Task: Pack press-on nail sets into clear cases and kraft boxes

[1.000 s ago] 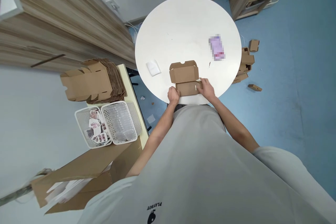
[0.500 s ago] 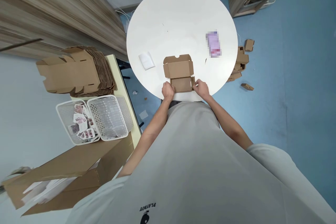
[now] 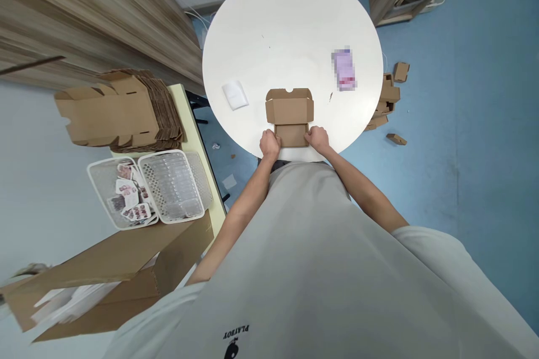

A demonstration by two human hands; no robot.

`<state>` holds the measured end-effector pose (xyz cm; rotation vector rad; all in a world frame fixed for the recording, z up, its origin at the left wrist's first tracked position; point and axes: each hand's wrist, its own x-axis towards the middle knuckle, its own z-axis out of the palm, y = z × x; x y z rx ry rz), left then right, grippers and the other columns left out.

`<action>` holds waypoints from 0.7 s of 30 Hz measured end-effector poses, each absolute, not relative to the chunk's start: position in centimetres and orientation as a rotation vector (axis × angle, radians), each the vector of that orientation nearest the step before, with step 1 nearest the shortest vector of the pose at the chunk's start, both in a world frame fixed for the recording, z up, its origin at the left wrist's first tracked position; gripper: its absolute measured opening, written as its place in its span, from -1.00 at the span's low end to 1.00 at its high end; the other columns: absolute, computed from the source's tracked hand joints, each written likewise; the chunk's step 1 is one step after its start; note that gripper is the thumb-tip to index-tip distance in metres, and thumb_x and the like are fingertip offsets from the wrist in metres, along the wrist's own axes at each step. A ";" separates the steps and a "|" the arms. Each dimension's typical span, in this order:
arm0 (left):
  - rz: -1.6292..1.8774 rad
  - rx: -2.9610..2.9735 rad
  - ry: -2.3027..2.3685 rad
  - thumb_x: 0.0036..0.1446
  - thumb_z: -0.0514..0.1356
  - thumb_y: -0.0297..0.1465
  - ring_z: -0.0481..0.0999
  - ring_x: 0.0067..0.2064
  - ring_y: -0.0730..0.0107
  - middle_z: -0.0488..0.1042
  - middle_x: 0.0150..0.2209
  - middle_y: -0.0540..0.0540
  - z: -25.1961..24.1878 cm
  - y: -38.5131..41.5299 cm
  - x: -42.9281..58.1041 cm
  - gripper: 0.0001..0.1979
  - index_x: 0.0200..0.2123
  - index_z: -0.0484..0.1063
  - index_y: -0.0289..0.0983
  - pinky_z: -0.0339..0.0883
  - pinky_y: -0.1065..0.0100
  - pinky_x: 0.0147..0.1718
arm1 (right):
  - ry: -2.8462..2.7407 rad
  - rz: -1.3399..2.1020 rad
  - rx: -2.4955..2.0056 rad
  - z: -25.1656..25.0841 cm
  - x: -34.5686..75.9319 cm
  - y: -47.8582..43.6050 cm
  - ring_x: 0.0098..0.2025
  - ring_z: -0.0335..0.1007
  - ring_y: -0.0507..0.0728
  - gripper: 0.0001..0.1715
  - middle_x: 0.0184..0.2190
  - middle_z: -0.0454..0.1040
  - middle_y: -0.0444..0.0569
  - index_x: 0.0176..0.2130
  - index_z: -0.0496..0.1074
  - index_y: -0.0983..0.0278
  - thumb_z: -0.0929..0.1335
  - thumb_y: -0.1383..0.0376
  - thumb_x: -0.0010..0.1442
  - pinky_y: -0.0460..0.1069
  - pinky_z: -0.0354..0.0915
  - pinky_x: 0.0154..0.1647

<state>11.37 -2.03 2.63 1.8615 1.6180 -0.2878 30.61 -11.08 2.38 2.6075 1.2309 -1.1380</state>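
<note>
A small brown cardboard box (image 3: 291, 136) lies at the near edge of the round white table (image 3: 290, 22), its tray part folded up and its lid (image 3: 290, 109) raised on the far side. My left hand (image 3: 270, 144) is closed on the left side wall. On the opposite side, my right hand (image 3: 318, 139) grips the right wall with curled fingers. Left of the box is a white packet (image 3: 235, 95). A blurred purple item (image 3: 344, 69) lies to the right.
At left, a side table (image 3: 197, 151) bears stacked flat cardboard blanks (image 3: 113, 115) and white plastic baskets (image 3: 170, 186) with printed cards and clear packs. A large open carton (image 3: 138, 291) stands nearer me. Folded small boxes (image 3: 386, 95) lie on the blue floor at right.
The right side flap, which stuck outward before, is now folded in. My right hand has moved slightly left against the box wall. My left hand keeps its hold.
</note>
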 end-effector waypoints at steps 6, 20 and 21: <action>-0.281 1.853 1.613 0.43 0.12 -0.49 0.58 0.13 -0.02 0.55 0.10 -0.30 2.3 -1.9 11.2 -0.85 -0.03 0.46 -0.21 0.41 0.08 0.14 | 1.235 -1.052 2.605 1.6 29.9 -10.7 0.07 0.62 0.50 -0.61 0.01 0.68 0.42 0.07 0.65 0.36 0.31 0.26 0.46 0.27 0.53 0.09; 0.083 1.633 1.984 0.48 0.27 -0.11 0.43 0.44 -0.14 0.48 0.31 -0.45 2.0 9.7 8.1 -0.51 0.22 0.42 -0.37 0.28 0.02 0.47 | 0.956 -1.037 2.823 5.4 31.5 -14.3 -0.09 0.65 0.42 -0.41 -0.21 0.71 0.21 -0.23 0.62 0.22 0.26 -0.07 0.61 0.13 0.40 -0.07; 0.072 1.579 2.034 0.45 0.30 -0.08 0.39 0.48 -0.19 0.45 0.34 -0.48 1.8 11.9 8.2 -0.46 0.24 0.39 -0.37 0.29 -0.03 0.48 | 0.925 -1.037 2.844 5.7 31.5 -14.7 -0.10 0.65 0.39 -0.42 -0.23 0.71 0.19 -0.25 0.61 0.21 0.27 -0.05 0.61 0.11 0.37 -0.09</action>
